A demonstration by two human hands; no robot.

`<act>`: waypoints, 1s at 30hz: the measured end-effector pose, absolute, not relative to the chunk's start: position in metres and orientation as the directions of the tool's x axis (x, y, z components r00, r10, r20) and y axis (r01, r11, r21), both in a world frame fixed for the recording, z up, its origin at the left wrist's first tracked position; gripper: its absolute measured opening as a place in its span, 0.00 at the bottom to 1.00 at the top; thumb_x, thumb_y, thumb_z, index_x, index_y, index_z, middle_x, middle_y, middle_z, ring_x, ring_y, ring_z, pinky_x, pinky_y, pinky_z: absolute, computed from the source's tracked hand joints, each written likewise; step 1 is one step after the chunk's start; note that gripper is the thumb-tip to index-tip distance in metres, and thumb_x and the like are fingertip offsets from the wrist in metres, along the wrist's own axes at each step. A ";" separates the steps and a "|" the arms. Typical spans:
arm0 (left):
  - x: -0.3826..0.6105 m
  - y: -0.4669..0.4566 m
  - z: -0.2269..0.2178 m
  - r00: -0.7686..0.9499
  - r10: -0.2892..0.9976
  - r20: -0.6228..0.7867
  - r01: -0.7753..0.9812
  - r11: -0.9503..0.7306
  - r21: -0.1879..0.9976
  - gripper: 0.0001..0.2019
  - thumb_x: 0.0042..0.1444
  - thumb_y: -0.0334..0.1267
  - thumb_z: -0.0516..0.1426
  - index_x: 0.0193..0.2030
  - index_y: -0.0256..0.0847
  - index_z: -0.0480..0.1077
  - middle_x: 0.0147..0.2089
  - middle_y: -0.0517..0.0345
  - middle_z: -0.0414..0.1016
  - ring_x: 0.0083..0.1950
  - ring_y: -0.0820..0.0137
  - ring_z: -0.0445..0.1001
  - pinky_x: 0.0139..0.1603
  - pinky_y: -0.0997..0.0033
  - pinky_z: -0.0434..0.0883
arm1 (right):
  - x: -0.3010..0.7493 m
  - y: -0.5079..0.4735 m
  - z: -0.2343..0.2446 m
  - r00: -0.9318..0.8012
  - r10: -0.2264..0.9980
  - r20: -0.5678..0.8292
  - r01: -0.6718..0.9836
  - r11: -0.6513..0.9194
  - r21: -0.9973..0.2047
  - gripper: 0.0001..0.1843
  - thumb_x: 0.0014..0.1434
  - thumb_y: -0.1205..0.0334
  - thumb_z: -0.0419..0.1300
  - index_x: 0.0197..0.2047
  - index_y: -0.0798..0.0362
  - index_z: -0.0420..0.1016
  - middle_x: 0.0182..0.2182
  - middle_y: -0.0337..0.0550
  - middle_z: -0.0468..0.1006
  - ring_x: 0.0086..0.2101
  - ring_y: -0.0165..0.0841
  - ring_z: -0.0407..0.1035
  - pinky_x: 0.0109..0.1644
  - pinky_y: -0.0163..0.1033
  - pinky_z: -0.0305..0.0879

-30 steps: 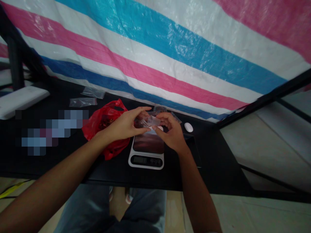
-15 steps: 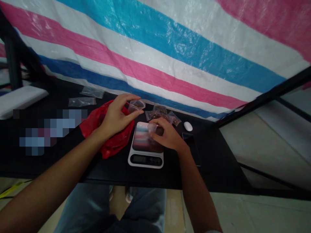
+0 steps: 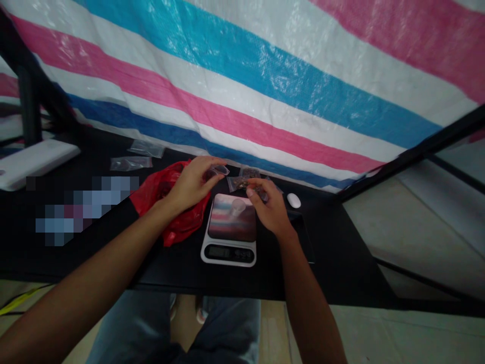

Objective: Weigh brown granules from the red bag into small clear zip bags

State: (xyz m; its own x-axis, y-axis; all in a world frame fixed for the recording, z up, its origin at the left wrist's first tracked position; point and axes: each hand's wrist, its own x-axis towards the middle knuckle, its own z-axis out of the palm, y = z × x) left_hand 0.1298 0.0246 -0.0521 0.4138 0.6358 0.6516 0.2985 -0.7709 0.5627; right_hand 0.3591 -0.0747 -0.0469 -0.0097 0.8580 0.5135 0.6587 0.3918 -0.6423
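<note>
A small digital scale (image 3: 229,241) lies on the black table (image 3: 333,253), with a little clear plastic cup (image 3: 238,207) standing on its platform. My left hand (image 3: 193,184) rests over a red plastic bag (image 3: 172,202) and pinches a small clear pouch (image 3: 219,171) above it. My right hand (image 3: 270,208) sits just right of the cup, fingers curled near several small filled pouches (image 3: 246,179) lying behind the scale. Whether the right fingers hold anything is hidden.
A white mouse (image 3: 293,200) and a dark phone (image 3: 301,225) lie right of the scale. Two empty clear pouches (image 3: 131,163) lie at the back left beside a white flat object (image 3: 34,161). A striped tarp (image 3: 265,91) hangs behind the table.
The hands parted: my left hand carried a clear pouch left over the red bag. My right hand set the clear cup on the scale, let go and moved back towards the filled pouches.
</note>
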 end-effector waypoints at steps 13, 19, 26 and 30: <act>0.145 0.038 -0.090 0.581 0.672 0.459 0.401 -0.727 0.557 0.31 0.65 0.40 0.60 0.73 0.35 0.63 0.71 0.40 0.71 0.70 0.54 0.71 0.73 0.49 0.67 | 0.357 -0.069 -0.057 -0.037 0.821 0.570 0.729 0.412 -0.546 0.09 0.66 0.58 0.61 0.47 0.49 0.81 0.43 0.46 0.85 0.47 0.42 0.77 0.57 0.50 0.71; 0.128 0.028 -0.064 0.576 0.653 0.492 0.421 -0.753 0.505 0.20 0.68 0.41 0.54 0.61 0.35 0.75 0.60 0.43 0.79 0.63 0.55 0.76 0.67 0.52 0.71 | 0.359 -0.069 -0.056 -0.042 0.819 0.572 0.736 0.413 -0.537 0.09 0.67 0.59 0.60 0.45 0.48 0.82 0.42 0.46 0.86 0.45 0.42 0.77 0.54 0.49 0.71; 0.083 0.021 -0.036 0.488 0.806 0.333 0.581 -0.586 0.565 0.17 0.67 0.46 0.52 0.50 0.42 0.80 0.48 0.53 0.85 0.48 0.61 0.82 0.55 0.64 0.74 | 0.361 -0.069 -0.054 -0.058 0.837 0.544 0.760 0.390 -0.519 0.09 0.67 0.60 0.60 0.43 0.49 0.83 0.41 0.47 0.86 0.44 0.42 0.77 0.53 0.49 0.70; 0.073 0.024 -0.047 0.644 0.751 0.141 0.642 -0.632 0.434 0.16 0.63 0.40 0.52 0.49 0.43 0.80 0.50 0.53 0.85 0.49 0.60 0.82 0.53 0.63 0.74 | 0.360 -0.070 -0.054 -0.108 0.872 0.478 0.764 0.380 -0.521 0.13 0.69 0.58 0.56 0.47 0.50 0.82 0.45 0.48 0.86 0.48 0.43 0.76 0.57 0.50 0.69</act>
State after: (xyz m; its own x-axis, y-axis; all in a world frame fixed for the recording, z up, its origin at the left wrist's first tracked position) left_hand 0.0735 0.0239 -0.0469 0.6444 0.7515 0.1415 0.6419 -0.6321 0.4340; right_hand 0.3604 -0.0703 -0.0539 -0.1078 0.8716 0.4781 0.7641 0.3804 -0.5211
